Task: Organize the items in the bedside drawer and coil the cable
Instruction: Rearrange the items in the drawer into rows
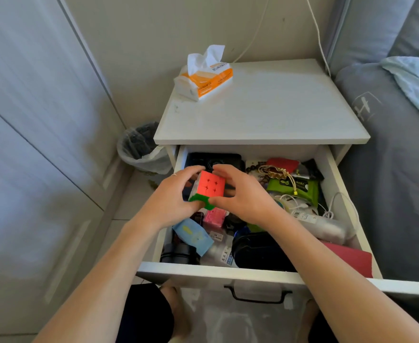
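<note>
The white bedside drawer [337,184] stands pulled out and is full of mixed items. Above its left half I hold a puzzle cube [209,185] with an orange-red top and a green front. My left hand [172,196] grips its left side, my right hand [243,194] its right side. A white cable [337,204] lies tangled along the drawer's right side. Also inside are a green wipes pack [300,188], a blue packet [194,236], a pink box [214,216], a black case [258,251] and a red booklet [349,258].
A tissue pack [204,79] lies at the back left of the nightstand top [265,112]. A lined waste bin [140,149] stands on the floor to the left. A bed with grey bedding [389,157] borders the right side. Wardrobe doors [35,120] fill the left.
</note>
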`<state>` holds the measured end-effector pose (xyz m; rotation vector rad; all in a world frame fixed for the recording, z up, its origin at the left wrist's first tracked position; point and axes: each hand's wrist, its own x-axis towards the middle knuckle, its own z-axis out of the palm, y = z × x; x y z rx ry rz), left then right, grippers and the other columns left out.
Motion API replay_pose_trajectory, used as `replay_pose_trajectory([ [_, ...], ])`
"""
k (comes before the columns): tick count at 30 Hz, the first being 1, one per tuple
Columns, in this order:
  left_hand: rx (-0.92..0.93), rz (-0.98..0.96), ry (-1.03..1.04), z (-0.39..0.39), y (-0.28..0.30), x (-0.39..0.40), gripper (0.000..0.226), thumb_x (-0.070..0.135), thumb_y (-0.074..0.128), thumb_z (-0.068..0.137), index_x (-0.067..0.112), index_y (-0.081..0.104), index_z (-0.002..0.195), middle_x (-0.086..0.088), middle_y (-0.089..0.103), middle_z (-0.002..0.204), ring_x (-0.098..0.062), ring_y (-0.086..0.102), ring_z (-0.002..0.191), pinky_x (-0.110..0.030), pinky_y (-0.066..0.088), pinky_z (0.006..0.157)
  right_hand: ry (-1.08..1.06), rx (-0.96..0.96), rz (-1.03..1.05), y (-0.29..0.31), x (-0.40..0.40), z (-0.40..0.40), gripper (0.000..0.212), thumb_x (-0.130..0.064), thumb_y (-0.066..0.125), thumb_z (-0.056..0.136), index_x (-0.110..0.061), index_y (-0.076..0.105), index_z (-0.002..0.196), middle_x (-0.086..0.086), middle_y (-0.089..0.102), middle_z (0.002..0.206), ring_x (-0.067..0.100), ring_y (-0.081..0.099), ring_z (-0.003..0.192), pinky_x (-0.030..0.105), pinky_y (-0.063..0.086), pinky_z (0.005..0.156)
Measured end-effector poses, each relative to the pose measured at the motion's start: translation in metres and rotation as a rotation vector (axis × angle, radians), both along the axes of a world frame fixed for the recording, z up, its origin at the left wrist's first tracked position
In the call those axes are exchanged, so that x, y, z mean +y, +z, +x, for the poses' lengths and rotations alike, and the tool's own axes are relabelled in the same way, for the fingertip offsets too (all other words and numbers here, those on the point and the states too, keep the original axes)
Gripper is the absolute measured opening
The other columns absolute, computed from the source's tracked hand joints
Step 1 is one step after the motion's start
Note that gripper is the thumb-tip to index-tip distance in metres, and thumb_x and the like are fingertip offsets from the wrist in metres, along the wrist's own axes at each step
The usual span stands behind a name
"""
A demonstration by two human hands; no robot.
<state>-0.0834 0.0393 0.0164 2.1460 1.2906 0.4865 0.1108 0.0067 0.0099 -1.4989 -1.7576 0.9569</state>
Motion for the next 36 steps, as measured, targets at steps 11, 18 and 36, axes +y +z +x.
replay_pose_trajectory([
  [11, 0.579, 0.013, 0.088, 0.001, -0.015, 0.015, 0.077, 0.021, 0.066, 0.073, 0.018, 0.036, 0.143, -0.007, 0.054, 0.131, -0.028, 0.034, 0.136, -0.044, 0.023, 0.116, -0.035, -0.278, -0.064, -0.001, -0.015, 0.027, 0.04, -0.029, 0.065, 0.093, -0.019, 0.058, 0.131, -0.005, 0.063, 0.122, 0.007, 0.058, 0.105, 0.028, 0.05, 0.096],
  [18, 0.177, 0.05, 0.032, 0.034, 0.009, -0.023, 0.055, 0.025, 0.065, 0.091, 0.024, 0.047, 0.144, 0.004, 0.052, 0.14, -0.018, 0.048, 0.129, -0.029, 0.042, 0.102, -0.18, -0.274, -0.066, 0.017, -0.059, 0.083, 0.021, -0.026, 0.064, 0.093, -0.03, 0.062, 0.114, -0.018, 0.064, 0.101, -0.002, 0.059, 0.094, 0.011, 0.045, 0.077],
  [36, -0.123, -0.002, -0.223, 0.11, -0.006, -0.088, 0.021, 0.016, 0.067, 0.092, 0.028, 0.073, 0.109, 0.023, 0.069, 0.104, 0.009, 0.061, 0.1, -0.008, 0.045, 0.085, -0.138, -0.714, -0.494, 0.027, -0.119, 0.115, 0.088, -0.074, 0.07, 0.067, -0.025, 0.049, 0.136, -0.002, 0.057, 0.127, 0.02, 0.055, 0.112, 0.036, 0.051, 0.092],
])
